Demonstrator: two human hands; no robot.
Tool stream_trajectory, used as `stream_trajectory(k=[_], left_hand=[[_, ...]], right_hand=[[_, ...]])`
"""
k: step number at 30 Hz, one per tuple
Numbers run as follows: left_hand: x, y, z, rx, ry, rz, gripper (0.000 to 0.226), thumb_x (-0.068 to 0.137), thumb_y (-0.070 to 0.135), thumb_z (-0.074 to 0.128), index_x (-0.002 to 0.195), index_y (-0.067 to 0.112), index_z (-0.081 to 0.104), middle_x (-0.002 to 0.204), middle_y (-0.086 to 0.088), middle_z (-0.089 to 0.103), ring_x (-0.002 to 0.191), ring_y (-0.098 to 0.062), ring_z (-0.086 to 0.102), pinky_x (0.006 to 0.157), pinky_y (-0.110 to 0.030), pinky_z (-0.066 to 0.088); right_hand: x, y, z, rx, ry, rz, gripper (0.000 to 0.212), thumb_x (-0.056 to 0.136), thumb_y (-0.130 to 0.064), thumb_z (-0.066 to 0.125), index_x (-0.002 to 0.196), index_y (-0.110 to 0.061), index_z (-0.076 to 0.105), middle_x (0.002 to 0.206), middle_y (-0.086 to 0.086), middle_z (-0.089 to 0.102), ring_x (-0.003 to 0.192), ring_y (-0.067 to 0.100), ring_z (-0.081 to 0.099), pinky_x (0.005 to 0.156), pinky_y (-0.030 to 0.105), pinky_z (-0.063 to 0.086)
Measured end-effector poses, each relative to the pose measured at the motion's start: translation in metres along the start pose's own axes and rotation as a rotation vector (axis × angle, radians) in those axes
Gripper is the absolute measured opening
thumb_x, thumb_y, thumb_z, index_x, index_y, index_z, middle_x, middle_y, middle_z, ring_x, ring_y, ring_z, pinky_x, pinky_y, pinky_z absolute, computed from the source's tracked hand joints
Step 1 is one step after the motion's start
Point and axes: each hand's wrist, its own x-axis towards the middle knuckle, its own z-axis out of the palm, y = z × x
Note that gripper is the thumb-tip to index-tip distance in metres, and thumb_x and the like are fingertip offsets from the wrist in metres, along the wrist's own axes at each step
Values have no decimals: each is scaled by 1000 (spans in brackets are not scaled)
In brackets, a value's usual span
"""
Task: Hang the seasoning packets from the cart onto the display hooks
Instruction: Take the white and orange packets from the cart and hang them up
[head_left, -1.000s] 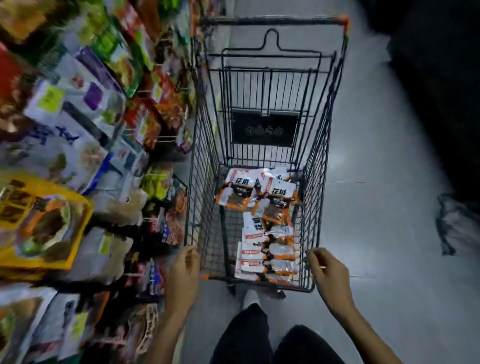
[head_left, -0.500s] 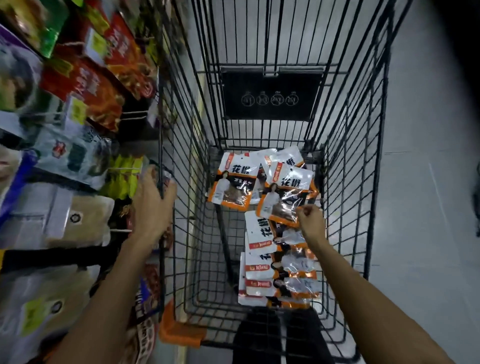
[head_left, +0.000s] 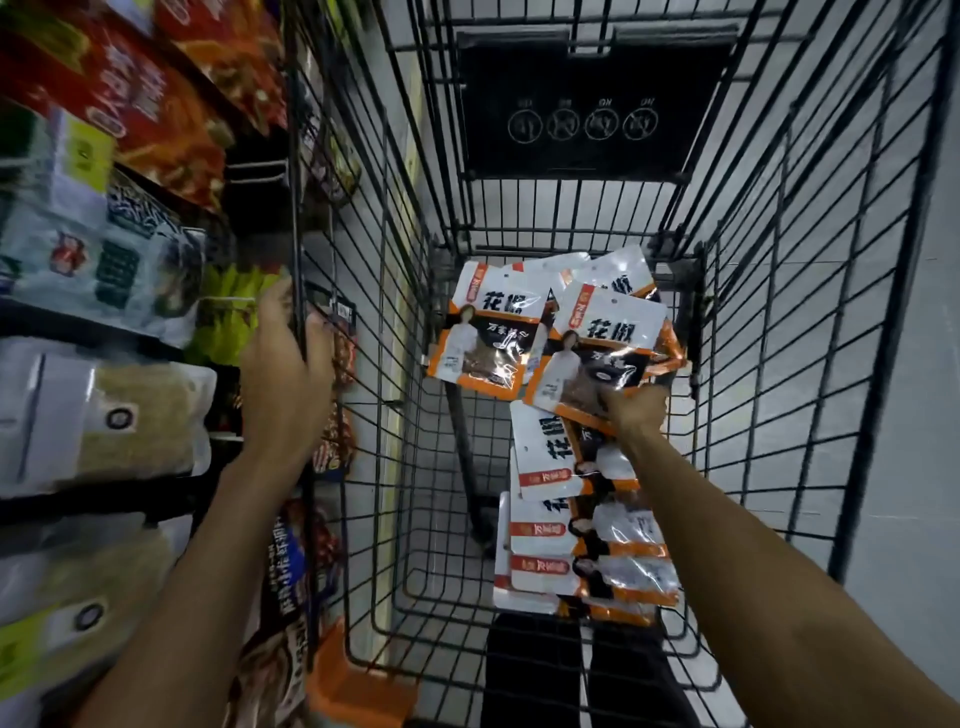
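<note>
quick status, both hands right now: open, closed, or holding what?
Left hand: grips the cart rim.
Right hand: pinches a seasoning packet by its lower edge.

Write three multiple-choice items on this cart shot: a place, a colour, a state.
1. Where is the left hand?
A. on the black wire shopping cart, at its left wall
B. on a shelf hook
C. in a pocket

2. What colour trims the white plastic seasoning packets in the cart?
A. green
B. orange
C. blue

3. What is the right hand doing?
A. hanging empty
B. pushing the handle
C. pinching the lower edge of one packet

Answers: 1 A, its fingers wrap the wall's top wire; 2 B, orange borders show; 3 C, its fingers close on the packet.
</note>
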Motion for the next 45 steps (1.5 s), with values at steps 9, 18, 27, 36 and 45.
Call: stream_trajectory(k=[9, 18, 27, 36, 45], left_hand=[[-3, -3, -8, 10, -76, 47, 38, 101, 22, 42, 136, 7, 39, 103, -12, 64, 92, -28, 59, 71, -32, 41], [-16, 68, -18, -13, -63, 86, 38, 94, 20, 57, 128, 4, 49, 125, -12, 54, 116, -26, 50, 98, -42, 43], [-39, 50, 31, -788, -690, -638, 33, 60, 28, 81, 89, 19, 69, 90, -7, 74, 87, -26, 70, 82, -41, 54], [-15, 24, 88, -727, -397, -833, 36, 76, 17, 77, 106, 6, 61, 109, -22, 67, 99, -35, 66, 92, -55, 50], [-1, 13, 143, -813, -381, -909, 60, 59, 29, 84, 107, 10, 52, 111, -15, 64, 108, -36, 61, 96, -56, 47]], right_hand=[[-23, -11, -7, 161, -34, 25, 17, 97, -12, 53, 110, -3, 60, 106, 17, 64, 100, 29, 61, 89, 39, 51], [-129, -34, -84, 461, -441, -170, 22, 96, -18, 54, 109, 0, 51, 100, 15, 66, 85, 23, 67, 63, 30, 55], [-156, -44, -57, 458, -730, -165, 20, 95, -14, 55, 108, 0, 63, 107, 18, 69, 99, 29, 65, 90, 41, 52], [-12, -47, -34, 47, -152, -354, 23, 96, -12, 56, 115, -1, 58, 113, 14, 63, 100, 21, 59, 85, 29, 49], [85, -34, -3, -437, 66, -333, 82, 77, -32, 79, 137, 2, 35, 138, 20, 44, 131, 34, 40, 109, 46, 35]])
